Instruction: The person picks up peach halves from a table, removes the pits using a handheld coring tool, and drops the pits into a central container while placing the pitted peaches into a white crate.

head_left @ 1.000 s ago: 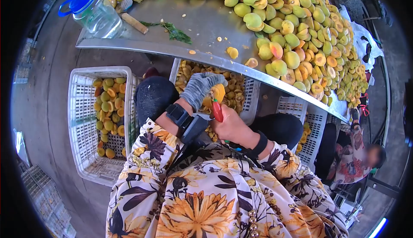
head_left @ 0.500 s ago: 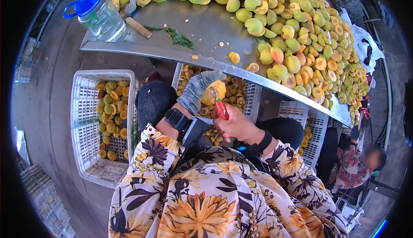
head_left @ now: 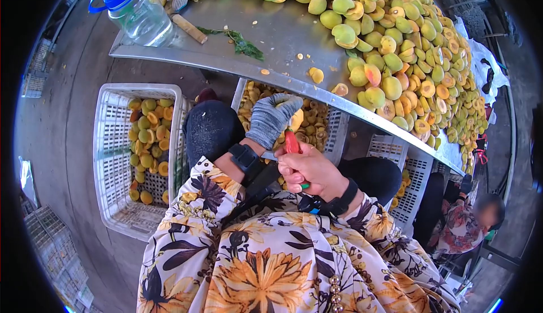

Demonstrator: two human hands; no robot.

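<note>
My left hand (head_left: 271, 119), in a grey knitted glove, is closed around a yellow peach half (head_left: 296, 121). The glove hides much of the fruit. My bare right hand (head_left: 311, 170) grips a pitting tool with a red handle (head_left: 292, 142) and a green end below the fist. Its upper end meets the peach half, and the metal tip is hidden there. Both hands are above a crate (head_left: 240, 89) of yellow fruit pieces between my knees.
A metal table (head_left: 226, 67) ahead bears a large heap of peach halves (head_left: 390, 58), a water bottle (head_left: 144, 21), a short wooden stick (head_left: 189, 29) and a leaf (head_left: 244, 46). On the left stands a white crate (head_left: 104, 160) part-filled with halves. Another person (head_left: 461, 222) sits at right.
My left hand has turned, its fingers now curling over the peach half. The tool's metal tip, visible before, is now hidden at the fruit. The view has shifted slightly.
</note>
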